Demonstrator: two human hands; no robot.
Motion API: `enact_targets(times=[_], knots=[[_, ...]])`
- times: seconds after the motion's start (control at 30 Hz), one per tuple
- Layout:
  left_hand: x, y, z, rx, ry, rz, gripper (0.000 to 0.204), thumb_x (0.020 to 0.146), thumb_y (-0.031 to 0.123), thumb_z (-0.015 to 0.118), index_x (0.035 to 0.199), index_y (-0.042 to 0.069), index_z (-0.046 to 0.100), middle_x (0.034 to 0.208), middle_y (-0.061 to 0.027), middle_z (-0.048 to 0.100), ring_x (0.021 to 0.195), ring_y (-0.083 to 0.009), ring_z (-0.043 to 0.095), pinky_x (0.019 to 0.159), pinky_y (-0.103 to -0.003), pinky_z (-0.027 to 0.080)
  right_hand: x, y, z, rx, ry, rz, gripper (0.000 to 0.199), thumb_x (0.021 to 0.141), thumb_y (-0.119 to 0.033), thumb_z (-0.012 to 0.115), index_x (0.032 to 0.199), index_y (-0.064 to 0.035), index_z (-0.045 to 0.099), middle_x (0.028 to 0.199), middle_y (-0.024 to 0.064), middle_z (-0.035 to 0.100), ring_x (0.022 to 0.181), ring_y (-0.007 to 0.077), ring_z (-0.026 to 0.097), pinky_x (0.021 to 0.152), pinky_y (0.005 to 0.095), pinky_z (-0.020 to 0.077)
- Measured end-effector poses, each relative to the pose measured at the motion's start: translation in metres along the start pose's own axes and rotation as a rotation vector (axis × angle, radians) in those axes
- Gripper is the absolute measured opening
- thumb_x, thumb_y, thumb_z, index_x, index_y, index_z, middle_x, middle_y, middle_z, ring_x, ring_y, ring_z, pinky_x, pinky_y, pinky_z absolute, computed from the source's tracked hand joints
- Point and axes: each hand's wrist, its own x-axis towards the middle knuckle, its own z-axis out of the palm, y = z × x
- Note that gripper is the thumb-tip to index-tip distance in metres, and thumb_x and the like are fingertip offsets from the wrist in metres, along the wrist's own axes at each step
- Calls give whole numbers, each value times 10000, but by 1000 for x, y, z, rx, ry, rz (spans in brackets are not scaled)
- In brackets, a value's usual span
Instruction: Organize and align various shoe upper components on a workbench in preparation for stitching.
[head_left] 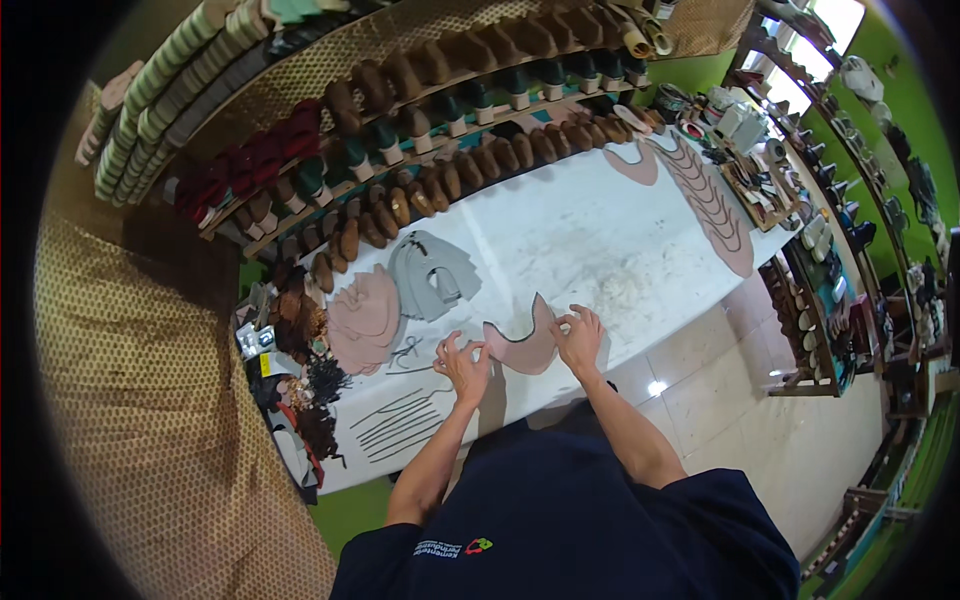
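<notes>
Both hands pinch a curved pink leather piece on the white table.

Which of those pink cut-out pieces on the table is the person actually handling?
The single curved pink piece at the table's near edge, touched by the left hand and right hand. The pink stack and far overlapping row lie untouched.

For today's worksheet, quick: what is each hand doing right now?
Left hand: pinching the pink curved piece.
Right hand: pinching the piece's other end.

A curved leather piece lies on the table, cut stacks to its left.
</notes>
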Motion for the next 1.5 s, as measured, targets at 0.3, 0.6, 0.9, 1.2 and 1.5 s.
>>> enact_targets(times=[0.3,0.6,0.9,1.2,1.5], knots=[[-9,135,115,-73,-55,35,160,829,397,841,908,257,833,1428,-23,548,1437,-310,369,1085,-631,253,56,132,-110,-7,2,86,166,797,-252,829,910,-132,836,1363,122,654,1333,349,521,1100,496,391],[-9,257,193,-117,-183,36,190,836,396,853,931,231,849,1431,-58,585,1425,-316,379,1084,-583,259,118,242,-190,-74,-33,102,123,781,-210,825,887,-147,832,1361,130,642,1335,353,510,1102,492,391],[30,322,242,-146,-180,-15,187,838,389,860,949,238,856,1459,-61,575,1433,-323,386,1096,-590,262,204,283,-221,-109,-41,57,117,783,-225,846,893,-185,844,1424,135,601,1400,369,438,1149,511,310],[100,346,289,-251,-104,-122,184,862,397,824,969,249,841,1494,-32,526,1482,-289,332,1118,-642,232,304,288,-211,-127,-115,-37,171,783,-251,868,942,-189,852,1457,163,586,1409,375,437,1182,530,292],[161,377,321,-232,-72,-170,190,870,387,819,979,232,840,1485,-28,542,1474,-282,345,1111,-606,237,387,304,-188,-64,-110,-102,156,798,-259,856,931,-179,842,1456,151,581,1405,387,424,1189,539,282]])
